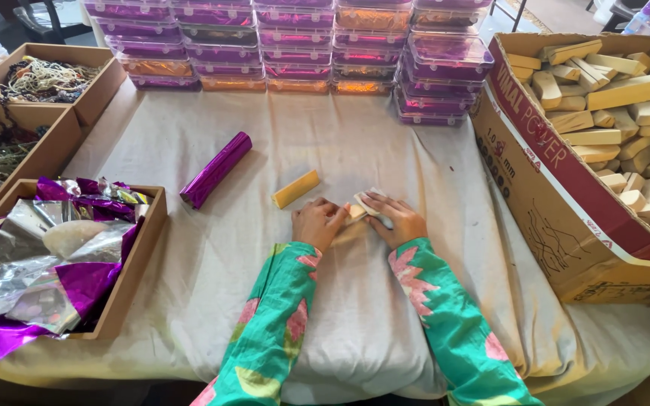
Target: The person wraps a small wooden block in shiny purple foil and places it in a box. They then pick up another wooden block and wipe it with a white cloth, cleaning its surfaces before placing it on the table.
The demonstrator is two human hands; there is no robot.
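My left hand (316, 222) and my right hand (394, 218) meet on the cloth-covered table (340, 150), both pressed on a small pale block (358, 210) partly wrapped in white or silvery sheet. The fingers hide most of that block. A bare yellowish wooden block (296, 189) lies just beyond my left hand, apart from it. A shiny purple foil-wrapped roll (216, 169) rests further left on the cloth. Both sleeves are green with pink flowers.
A big cardboard box (566, 195) on the right holds several bare wooden blocks (611, 105). Stacks of clear lidded boxes (295, 45) line the far edge. A tray of purple and silver foil (47, 263) sits left, with boxes of threads (31, 83) behind.
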